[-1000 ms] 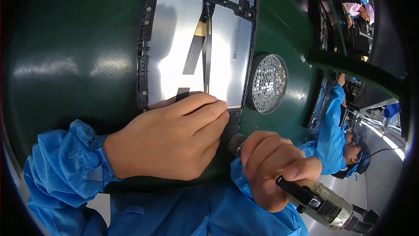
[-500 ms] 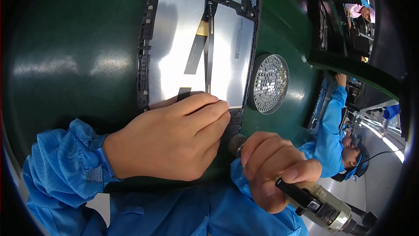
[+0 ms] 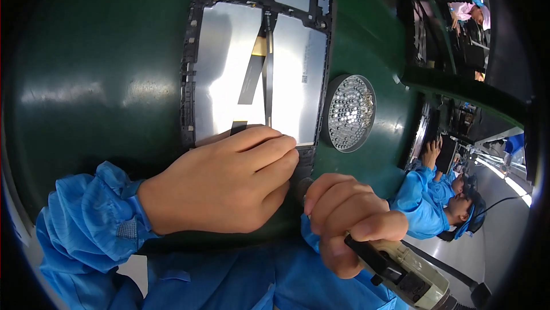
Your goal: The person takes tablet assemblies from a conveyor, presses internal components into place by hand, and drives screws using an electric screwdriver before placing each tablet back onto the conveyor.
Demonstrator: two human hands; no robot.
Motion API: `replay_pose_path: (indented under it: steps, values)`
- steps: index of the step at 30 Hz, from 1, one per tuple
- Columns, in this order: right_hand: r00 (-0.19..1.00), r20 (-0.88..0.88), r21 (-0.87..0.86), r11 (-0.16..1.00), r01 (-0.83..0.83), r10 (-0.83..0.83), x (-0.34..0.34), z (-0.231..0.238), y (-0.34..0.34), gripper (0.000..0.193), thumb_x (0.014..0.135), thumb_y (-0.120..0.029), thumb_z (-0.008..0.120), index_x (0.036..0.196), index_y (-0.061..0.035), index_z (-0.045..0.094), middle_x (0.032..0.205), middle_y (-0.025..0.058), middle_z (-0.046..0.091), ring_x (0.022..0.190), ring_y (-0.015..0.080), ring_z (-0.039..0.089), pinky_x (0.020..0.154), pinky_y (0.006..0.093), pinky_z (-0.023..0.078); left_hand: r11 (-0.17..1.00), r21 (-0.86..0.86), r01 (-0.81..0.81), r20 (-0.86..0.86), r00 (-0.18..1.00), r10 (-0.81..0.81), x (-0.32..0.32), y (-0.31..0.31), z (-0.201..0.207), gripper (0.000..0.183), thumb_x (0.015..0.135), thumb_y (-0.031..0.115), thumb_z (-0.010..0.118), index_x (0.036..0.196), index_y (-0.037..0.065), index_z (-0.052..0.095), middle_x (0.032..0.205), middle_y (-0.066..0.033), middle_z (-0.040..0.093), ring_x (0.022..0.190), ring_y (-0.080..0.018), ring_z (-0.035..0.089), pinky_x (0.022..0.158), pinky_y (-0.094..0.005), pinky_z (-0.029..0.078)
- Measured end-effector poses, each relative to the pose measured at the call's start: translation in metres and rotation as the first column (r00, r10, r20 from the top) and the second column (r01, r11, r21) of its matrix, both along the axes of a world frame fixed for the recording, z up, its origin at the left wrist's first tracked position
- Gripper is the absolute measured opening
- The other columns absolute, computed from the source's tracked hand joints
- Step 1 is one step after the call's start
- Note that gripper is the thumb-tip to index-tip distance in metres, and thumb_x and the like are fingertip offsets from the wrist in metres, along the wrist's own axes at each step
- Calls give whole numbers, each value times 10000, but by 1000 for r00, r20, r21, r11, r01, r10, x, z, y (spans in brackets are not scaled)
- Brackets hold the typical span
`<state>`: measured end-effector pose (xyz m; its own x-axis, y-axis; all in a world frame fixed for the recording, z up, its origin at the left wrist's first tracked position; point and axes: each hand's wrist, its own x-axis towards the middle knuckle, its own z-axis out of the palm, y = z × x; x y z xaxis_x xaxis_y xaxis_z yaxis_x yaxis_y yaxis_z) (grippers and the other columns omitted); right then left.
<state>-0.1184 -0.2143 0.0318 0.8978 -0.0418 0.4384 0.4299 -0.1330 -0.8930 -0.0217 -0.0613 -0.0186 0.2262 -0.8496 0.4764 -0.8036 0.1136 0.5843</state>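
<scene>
An opened tablet [image 3: 289,81], with silver battery panels, a black frame and a dark flat cable down its middle, lies before me. My left hand [image 3: 223,181] is closed over its near end, back of the hand upward and fingers pressed together. Those fingers cover the near edge. My right hand [image 3: 349,218] grips an electric screwdriver [image 3: 415,278] with a pale body and black lever. The screwdriver's knurled nose points toward the tablet's near right corner, beside my left fingertips. Its bit is hidden, so I cannot tell whether it touches the tablet.
Right of the tablet stands a round dish [image 3: 350,114] of many small shiny screws. A green mat [image 3: 103,109] covers the table. Farther right, a co-worker [image 3: 424,204] in blue reaches toward dark parts. Another person [image 3: 474,15] is at the upper right.
The tablet's far end now appears lower in the picture. My right hand and the screwdriver have shifted slightly left, nearer my left hand. The co-worker's hand has come down.
</scene>
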Motion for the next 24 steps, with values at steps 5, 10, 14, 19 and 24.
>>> replay_pose_path:
  steps: [5,10,14,19,24]
  values:
    - [997,-73,174,984,31,-18,-17,3,-20,402,707,67,641,1053,-59,478,636,88,544,528,212,552,533,380,497,1000,13,-10,-31,999,10,-10,-7,-8,90,744,39,683,810,-20,702,1010,-171,648,1023,-302,610,919,-393,499]
    - [945,96,52,950,308,-312,-14,18,-33,312,816,-100,612,1104,-101,490,618,45,514,576,191,555,569,344,448,1000,-15,-6,95,995,7,3,23,-5,91,763,41,681,828,-21,691,1001,-179,655,1023,-315,612,942,-412,485]
    - [911,109,-8,916,401,-398,-17,16,-59,332,810,-118,592,1135,-94,528,608,64,487,562,186,517,612,362,412,1000,-10,-2,99,995,3,4,27,-2,88,766,42,676,819,-28,685,1006,-176,653,1020,-312,611,945,-419,481]
    - [907,95,56,912,406,-410,-23,5,-71,354,793,-123,554,1143,-77,522,615,45,438,575,162,464,644,359,387,1000,1,-25,125,992,24,0,28,2,87,748,56,665,795,-17,656,991,-161,637,1009,-312,600,931,-422,481]
    - [840,100,139,844,518,-533,-29,1,-71,317,782,-115,594,1086,-56,526,616,67,482,544,167,466,615,352,410,994,91,57,206,976,-75,1,24,11,149,722,70,647,854,4,625,997,-148,604,1027,-301,580,911,-417,485]
